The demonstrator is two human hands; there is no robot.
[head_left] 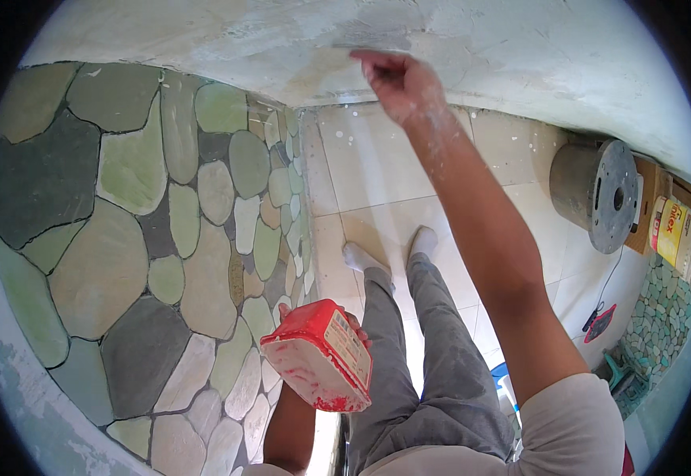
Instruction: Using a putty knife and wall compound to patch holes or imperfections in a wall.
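My left hand [356, 327] grips a red plastic tub [307, 319] in front of my left leg. The tub is tilted, its side carries a printed label, and a broad face is smeared with whitish paste. My fingers show only partly around its far side. My right hand [401, 79] is raised to the pale plastered wall [512, 59], its fingers curled and pressed together near the surface. Whatever lies in them, if anything, I cannot make out. Greyish damp-looking patches mark the wall by the fingertips. White specks cover my right wrist.
A stone-patterned wall [195, 262] stands at my left. Beige floor tiles [377, 151] with white drips lie under my feet. At the right are a grey metal drum [591, 186], a yellow-labelled bucket [672, 230], a cable with a black-and-red item [599, 324], and a green object [619, 373].
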